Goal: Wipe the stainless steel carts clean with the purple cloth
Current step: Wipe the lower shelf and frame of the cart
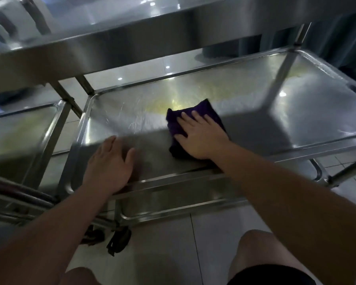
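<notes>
The right hand (201,136) presses flat, fingers straight, on the purple cloth (193,118) in the middle of the frame, rubbing the cart shelf (255,103). The left hand (109,163), fingers loose and holding nothing, leans on the shelf, probably for balance.

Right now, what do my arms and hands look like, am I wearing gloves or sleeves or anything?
Both arms are bare from the bottom of the picture up: no sleeves show. The left hand and the right hand wear no gloves, and no watch, ring or wristband shows on either. The only clothing in view is dark shorts above your bare knees.
</notes>
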### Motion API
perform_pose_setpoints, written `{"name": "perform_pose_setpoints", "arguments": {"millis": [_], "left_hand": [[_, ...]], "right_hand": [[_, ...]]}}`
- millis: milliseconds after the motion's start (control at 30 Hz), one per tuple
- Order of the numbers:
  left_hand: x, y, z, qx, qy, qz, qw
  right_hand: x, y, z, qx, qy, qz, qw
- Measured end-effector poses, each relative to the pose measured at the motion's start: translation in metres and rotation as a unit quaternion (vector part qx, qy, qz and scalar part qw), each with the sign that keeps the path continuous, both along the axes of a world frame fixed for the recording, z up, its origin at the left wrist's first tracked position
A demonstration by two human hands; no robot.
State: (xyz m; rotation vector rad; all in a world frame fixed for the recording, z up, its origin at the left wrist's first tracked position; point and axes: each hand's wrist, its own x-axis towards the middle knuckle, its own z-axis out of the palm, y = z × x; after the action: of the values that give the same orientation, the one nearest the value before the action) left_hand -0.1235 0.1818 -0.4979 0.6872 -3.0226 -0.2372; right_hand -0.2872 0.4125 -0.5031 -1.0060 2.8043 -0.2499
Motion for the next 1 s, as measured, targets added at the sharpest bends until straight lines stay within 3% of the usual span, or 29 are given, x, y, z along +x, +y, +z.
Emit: {"name": "perform_pose_setpoints", "arguments": {"millis": [67,167,267,367,500,600,700,867,1000], "left_hand": [[0.008,-0.015,-0.004,-0.007,-0.002,0.006,1.0],[0.018,-0.023,-0.01,0.023,0.024,0.028,0.999],[0.018,-0.024,-0.015,0.012,0.04,0.027,0.999],[0.019,-0.024,-0.015,0.012,0.045,0.028,0.999],[0.019,-0.022,-0.015,0.03,0.064,0.033,0.997],[0.021,-0.022,-0.015,0.062,0.095,0.045,0.992],[0.022,-0.023,-0.014,0.078,0.099,0.044,0.991],[0.021,-0.023,-0.013,0.077,0.089,0.041,0.992],[0.022,-0.021,-0.014,0.068,0.09,0.036,0.993]], "right_hand": [[-0.023,0.03,0.002,0.001,0.018,-0.099,0.995],[-0.033,0.054,0.001,-0.005,-0.004,-0.298,0.954],[-0.017,0.015,0.0,0.004,-0.012,-0.355,0.935],[0.008,-0.052,0.0,0.001,-0.006,-0.289,0.957],[0.047,-0.133,-0.003,0.003,-0.002,-0.099,0.995],[0.054,-0.136,0.001,0.001,-0.006,0.018,1.0],[0.036,-0.096,0.001,0.007,-0.004,0.034,0.999],[-0.005,0.008,0.003,0.01,0.003,-0.217,0.976],[0.017,0.003,0.0,0.018,-0.019,-0.352,0.936]]}}
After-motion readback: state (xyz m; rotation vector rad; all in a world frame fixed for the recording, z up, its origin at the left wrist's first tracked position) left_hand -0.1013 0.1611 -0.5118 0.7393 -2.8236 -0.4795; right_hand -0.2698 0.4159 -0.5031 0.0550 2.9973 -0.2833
